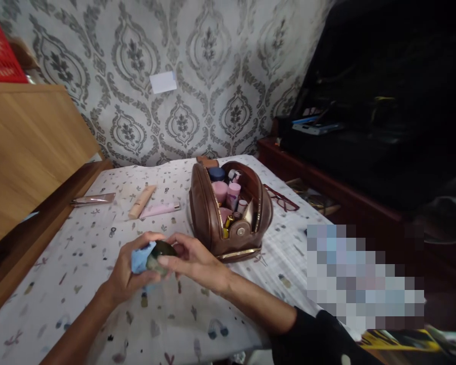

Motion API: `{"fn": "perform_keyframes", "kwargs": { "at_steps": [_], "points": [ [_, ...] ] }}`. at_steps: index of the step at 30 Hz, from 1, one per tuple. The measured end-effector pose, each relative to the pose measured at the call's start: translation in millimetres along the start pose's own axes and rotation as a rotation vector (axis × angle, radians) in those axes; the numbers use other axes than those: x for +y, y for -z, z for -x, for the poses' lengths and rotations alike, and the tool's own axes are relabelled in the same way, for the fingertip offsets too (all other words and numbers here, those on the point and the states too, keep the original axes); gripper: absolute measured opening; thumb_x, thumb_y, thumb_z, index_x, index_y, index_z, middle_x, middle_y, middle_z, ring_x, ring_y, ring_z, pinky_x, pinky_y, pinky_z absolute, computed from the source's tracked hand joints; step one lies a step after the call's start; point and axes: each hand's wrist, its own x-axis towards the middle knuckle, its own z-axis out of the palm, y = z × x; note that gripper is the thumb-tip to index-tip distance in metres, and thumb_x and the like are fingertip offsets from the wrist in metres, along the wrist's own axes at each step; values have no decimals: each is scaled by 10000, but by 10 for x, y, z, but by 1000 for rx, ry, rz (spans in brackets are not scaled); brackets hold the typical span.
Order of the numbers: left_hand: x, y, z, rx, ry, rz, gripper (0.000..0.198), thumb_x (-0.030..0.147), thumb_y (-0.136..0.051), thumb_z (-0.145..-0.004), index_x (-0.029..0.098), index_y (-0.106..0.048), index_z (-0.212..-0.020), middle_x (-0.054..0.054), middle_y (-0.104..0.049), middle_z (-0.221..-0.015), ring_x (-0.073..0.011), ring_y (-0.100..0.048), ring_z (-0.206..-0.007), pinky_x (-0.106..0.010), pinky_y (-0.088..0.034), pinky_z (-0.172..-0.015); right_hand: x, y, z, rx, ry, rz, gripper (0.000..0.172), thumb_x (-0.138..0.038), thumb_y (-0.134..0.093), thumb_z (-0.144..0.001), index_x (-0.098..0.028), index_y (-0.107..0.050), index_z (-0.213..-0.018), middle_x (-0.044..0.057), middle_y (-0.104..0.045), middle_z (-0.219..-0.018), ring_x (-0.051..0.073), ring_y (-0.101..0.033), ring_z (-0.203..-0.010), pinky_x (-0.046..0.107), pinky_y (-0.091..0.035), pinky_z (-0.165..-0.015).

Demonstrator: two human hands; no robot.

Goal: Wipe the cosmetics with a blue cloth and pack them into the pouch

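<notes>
Between my two hands is a small dark green jar-like container point(164, 250) with a paler green, see-through lower part. My left hand point(126, 266) grips it from the left, with a light blue cloth or wipe point(141, 257) pressed against its side. Closed around the container's right side is my right hand point(195, 261), thumb across its front. Just beyond my right hand stands a brown leather toiletry bag point(203, 223), unzipped. Inside it are a pink jar point(220, 191), a pink bottle point(233, 195), a dark blue lid point(217, 174) and several other small items.
On the patterned white cloth point(182, 324) lie a peach tube point(142, 201), a pink tube point(160, 209) and a clear-wrapped item point(95, 199). Red-framed glasses point(283, 198) rest right of the bag. A wooden panel point(34, 137) borders the left; papered wall point(209, 91) stands behind.
</notes>
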Motion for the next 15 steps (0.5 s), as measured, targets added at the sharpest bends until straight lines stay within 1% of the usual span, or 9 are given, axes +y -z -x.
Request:
{"fn": "perform_keyframes", "kwargs": {
  "at_steps": [2, 3, 6, 8, 9, 11, 12, 13, 15],
  "points": [
    [80, -52, -11, 73, -58, 26, 602, 689, -496, -891, 163, -665, -1128, -14, -618, -669, -176, -574, -583, -274, -460, -537, -75, -10, 68, -76, -35, -161, 591, -697, -738, -694, -202, -524, -934, -15, -641, -708, 153, -639, -649, 240, -414, -551],
    [131, -85, -32, 117, -78, 27, 614, 691, -437, -918, 161, -670, -1121, -10, -601, -647, -167, -551, -553, -275, -448, -518, -127, -7, 107, -94, -36, -211, 593, -696, -740, -695, -198, -519, -929, -13, -648, -688, 151, -645, -635, 239, -419, -549],
    [312, -182, -154, 265, -54, 18, 598, 643, -344, -978, 157, -679, -1072, -40, -649, -767, -160, -575, -594, -280, -483, -556, -348, 68, 244, -109, 11, -235, 540, -634, -751, -730, -184, -532, -934, 2, -673, -705, 146, -660, -649, 248, -451, -579],
    [425, -232, -258, 323, -10, -13, 478, 537, -376, -1013, 165, -668, -1073, -44, -668, -854, -148, -597, -639, -266, -504, -601, -547, 188, 343, -70, 84, -146, 490, -581, -756, -753, -183, -556, -960, 12, -682, -789, 161, -684, -729, 258, -477, -606],
    [469, -253, -308, 310, -3, -46, 404, 476, -408, -1020, 170, -659, -1100, -37, -669, -866, -142, -604, -655, -256, -509, -620, -653, 268, 388, -35, 140, -68, 472, -562, -760, -755, -189, -572, -975, 16, -686, -854, 162, -685, -763, 263, -493, -620],
    [525, -295, -392, 208, -66, -150, 312, 376, -460, -1017, 183, -634, -1190, -28, -663, -865, -141, -623, -704, -242, -518, -669, -852, 458, 456, 138, 259, 157, 434, -536, -744, -782, -205, -595, -1018, 22, -686, -955, 158, -669, -830, 270, -511, -668],
    [536, -319, -424, 140, -136, -219, 310, 337, -464, -1017, 192, -617, -1243, -26, -655, -862, -142, -628, -728, -237, -519, -686, -933, 562, 475, 230, 322, 286, 426, -534, -745, -779, -206, -600, -1008, 25, -684, -961, 159, -660, -824, 275, -510, -675],
    [537, -347, -447, 81, -221, -297, 322, 304, -456, -1019, 202, -599, -1289, -25, -642, -854, -140, -624, -732, -229, -515, -684, -998, 668, 483, 300, 342, 430, 406, -527, -735, -791, -202, -605, -998, 34, -682, -962, 165, -653, -826, 288, -511, -696],
    [512, -414, -472, 10, -388, -459, 366, 259, -428, -1023, 222, -556, -1363, -17, -602, -821, -126, -583, -674, -205, -479, -609, -1071, 869, 467, 467, 398, 734, 391, -501, -751, -780, -185, -631, -975, 44, -673, -918, 168, -628, -778, 298, -494, -688]
  ]
}}
